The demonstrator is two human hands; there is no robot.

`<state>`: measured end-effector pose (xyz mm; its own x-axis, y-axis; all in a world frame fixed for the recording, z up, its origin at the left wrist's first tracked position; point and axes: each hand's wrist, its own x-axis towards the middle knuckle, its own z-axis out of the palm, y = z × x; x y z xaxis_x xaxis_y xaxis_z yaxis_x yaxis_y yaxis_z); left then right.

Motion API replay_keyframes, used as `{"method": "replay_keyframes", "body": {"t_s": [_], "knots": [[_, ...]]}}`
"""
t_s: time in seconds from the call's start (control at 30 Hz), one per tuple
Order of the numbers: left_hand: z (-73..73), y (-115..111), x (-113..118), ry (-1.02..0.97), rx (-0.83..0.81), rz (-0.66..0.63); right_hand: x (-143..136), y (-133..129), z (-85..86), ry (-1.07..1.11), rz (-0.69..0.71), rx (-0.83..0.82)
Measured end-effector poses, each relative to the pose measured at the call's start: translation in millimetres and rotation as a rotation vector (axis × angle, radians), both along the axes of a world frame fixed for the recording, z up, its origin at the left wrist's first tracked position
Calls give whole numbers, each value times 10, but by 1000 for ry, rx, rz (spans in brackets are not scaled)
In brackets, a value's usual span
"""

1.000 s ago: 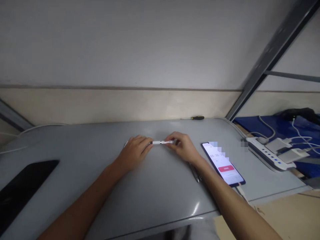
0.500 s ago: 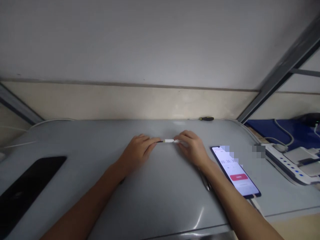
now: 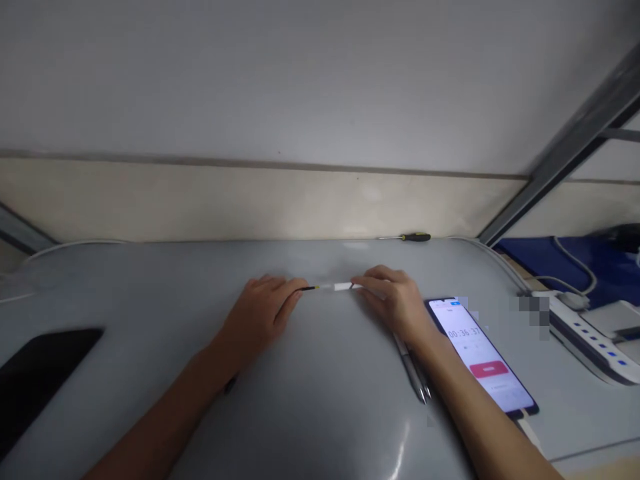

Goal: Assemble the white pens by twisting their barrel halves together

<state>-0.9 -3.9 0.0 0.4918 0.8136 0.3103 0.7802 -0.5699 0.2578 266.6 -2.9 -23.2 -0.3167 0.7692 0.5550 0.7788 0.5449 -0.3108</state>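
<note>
My left hand and my right hand rest on a grey rounded surface and hold the two ends of a thin white pen between them. The left fingers pinch its dark tip end. At the other side, the right fingers hold a short white piece. The pen lies level, just above the surface. Under my right wrist lie silver pens.
A phone with a lit timer screen lies right of my right hand. A screwdriver lies at the surface's far edge by the wall. A white power strip with plugs and cables sits far right. A dark panel is at the left.
My hands have drawn slightly apart, and the dark thin part of the pen shows more at the left. The view has shifted, so the phone and power strip sit further right.
</note>
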Motion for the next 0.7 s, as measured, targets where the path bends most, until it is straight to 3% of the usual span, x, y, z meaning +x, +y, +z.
{"method": "replay_keyframes", "body": {"t_s": [0.2,0.7], "knots": [[-47,-23,49,11,-67,-33,-39,-42,7,-3,68,-6],[-76,-99,106,-85,-40,-69,-236,-249,118,136,152,101]]}}
